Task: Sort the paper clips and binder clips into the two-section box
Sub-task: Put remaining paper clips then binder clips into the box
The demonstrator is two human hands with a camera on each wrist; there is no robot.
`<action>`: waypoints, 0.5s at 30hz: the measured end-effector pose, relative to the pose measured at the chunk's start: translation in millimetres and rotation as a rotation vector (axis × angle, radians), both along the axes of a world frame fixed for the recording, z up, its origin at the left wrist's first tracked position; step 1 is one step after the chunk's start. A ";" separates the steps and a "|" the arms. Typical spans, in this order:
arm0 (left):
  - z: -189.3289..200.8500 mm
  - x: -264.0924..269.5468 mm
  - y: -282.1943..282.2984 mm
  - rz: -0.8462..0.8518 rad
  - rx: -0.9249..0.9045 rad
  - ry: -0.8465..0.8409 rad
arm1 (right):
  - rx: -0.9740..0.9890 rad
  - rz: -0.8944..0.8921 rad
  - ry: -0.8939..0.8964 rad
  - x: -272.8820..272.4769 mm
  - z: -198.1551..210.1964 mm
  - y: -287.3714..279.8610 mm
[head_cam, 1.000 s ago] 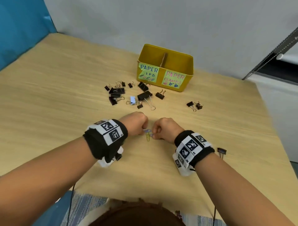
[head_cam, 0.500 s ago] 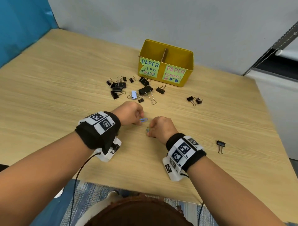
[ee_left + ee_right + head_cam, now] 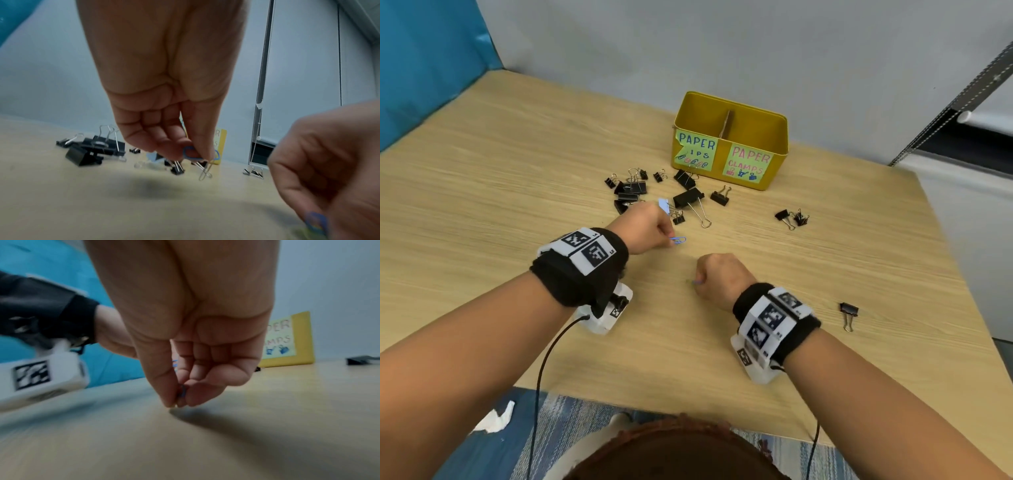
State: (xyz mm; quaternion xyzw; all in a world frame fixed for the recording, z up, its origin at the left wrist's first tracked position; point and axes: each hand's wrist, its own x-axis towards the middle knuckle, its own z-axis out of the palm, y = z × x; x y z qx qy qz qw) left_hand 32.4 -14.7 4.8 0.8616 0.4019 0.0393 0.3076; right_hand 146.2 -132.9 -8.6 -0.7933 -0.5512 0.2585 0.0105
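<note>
My left hand [image 3: 654, 228] pinches a blue paper clip [image 3: 677, 240] between thumb and fingers, just above the table; the left wrist view shows the same blue paper clip [image 3: 190, 153] at the fingertips. My right hand [image 3: 717, 277] hovers low over the table and pinches paper clips [image 3: 695, 282], a blue one and a yellowish one, seen as a dark blue sliver [image 3: 182, 391] in the right wrist view. The yellow two-section box [image 3: 732, 140] stands at the back, labelled PAPER CLIPS left and PAPER CLAMPS right. Black binder clips [image 3: 688, 198] lie scattered before it.
A cluster of binder clips [image 3: 628, 192] lies left of the box, a pair [image 3: 792, 217] to its right, and a single one [image 3: 848, 310] near my right wrist. The table's right edge runs close to a white cabinet [image 3: 969, 212].
My hands were together over the clips; now they have separated. The left hand has moved up and away with a blue clip, while the right stays low with the others.
</note>
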 end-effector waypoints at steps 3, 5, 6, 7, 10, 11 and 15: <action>12.8 8.4 16.5 0.036 0.007 -0.045 | 0.086 -0.136 0.125 30.3 28.5 23.5; 27.1 19.9 30.6 0.069 0.008 -0.073 | 0.182 -0.216 0.172 51.9 53.7 46.9; 34.7 26.6 38.3 0.090 0.017 -0.095 | 0.250 -0.249 0.179 61.8 64.9 60.3; 43.8 34.9 48.0 0.109 0.031 -0.128 | 0.331 -0.282 0.183 71.8 76.3 76.1; 67.0 59.1 75.5 0.149 0.080 -0.222 | 0.513 -0.370 0.201 91.8 98.2 122.9; 72.1 66.9 84.2 0.155 0.099 -0.241 | 0.545 -0.387 0.193 96.6 101.3 138.0; 81.5 93.8 113.2 0.178 0.162 -0.268 | 0.583 -0.423 0.107 102.6 104.4 182.8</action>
